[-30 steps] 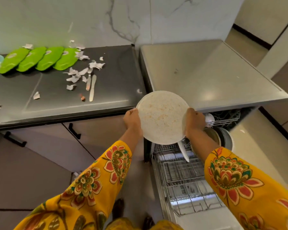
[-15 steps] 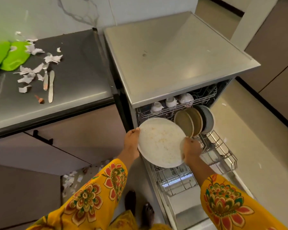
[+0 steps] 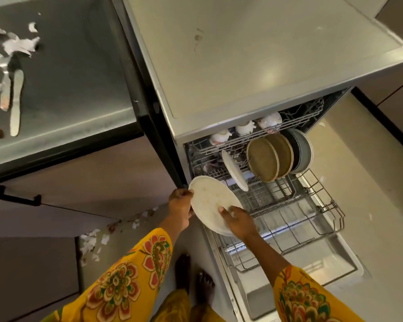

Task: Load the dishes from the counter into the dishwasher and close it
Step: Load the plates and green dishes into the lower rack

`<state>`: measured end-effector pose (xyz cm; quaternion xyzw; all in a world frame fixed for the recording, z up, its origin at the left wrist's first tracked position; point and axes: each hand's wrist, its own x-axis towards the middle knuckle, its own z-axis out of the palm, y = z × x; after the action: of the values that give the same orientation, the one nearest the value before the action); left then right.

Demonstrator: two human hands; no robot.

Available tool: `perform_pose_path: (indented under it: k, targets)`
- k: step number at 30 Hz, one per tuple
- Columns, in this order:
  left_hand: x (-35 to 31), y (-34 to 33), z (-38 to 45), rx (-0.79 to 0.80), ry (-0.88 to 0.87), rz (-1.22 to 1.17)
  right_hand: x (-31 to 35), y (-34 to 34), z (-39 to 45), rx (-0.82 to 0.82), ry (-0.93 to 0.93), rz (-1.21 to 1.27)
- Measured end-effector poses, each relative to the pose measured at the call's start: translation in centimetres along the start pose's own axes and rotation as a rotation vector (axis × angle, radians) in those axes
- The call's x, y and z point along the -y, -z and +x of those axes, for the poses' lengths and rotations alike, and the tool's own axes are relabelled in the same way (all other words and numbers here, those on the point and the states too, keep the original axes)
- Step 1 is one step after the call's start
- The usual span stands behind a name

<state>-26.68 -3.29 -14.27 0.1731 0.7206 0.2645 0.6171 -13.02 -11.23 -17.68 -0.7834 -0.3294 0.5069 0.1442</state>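
Plates (image 3: 263, 162) in lower rack (image 3: 312, 219) (cups (image 3: 244, 128) above)

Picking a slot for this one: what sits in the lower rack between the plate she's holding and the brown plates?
In the head view, one white plate stands on edge between the held plate and the brown plates; otherwise bare rack tines.

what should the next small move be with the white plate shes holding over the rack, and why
Probably tip the white plate upright and lower it into the bare tines of the lower rack, in front of the white plate already standing there. Both the left hand and right hand grip its rim at the rack's edge, and the brown plates stand further back.
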Motion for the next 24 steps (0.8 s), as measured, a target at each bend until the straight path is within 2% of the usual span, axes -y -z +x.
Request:
perform_pose_path:
  k: [3, 7, 15, 18, 20, 24]
  targets:
    - [0.3, -1.2, 2.5, 0.037, 0.01, 0.012, 0.0, -1.2, 1.8, 0.091, 0.116, -0.05]
    - [0.5, -3.1, 6.1, 0.104, -0.007, -0.008, -0.9, -2.8, 5.6, 0.173, 0.185, -0.372]
    - [1.0, -6.0, 12.6, 0.221, 0.006, -0.119, -0.5, -4.4, 12.7, -0.145, 0.317, -0.967]
    - [1.1, -6.5, 14.8, 0.301, 0.016, -0.176, -0.4, -4.5, 15.5, -0.195, 0.339, -0.983]
    - [1.4, -6.8, 15.9, 0.333, 0.023, -0.187, 0.0, -4.5, 17.2, -0.223, 0.299, -0.896]
    - [2.9, -6.7, 17.7, 0.316, 0.065, -0.18, 0.6, -4.5, 20.3, -0.242, 0.222, -0.752]
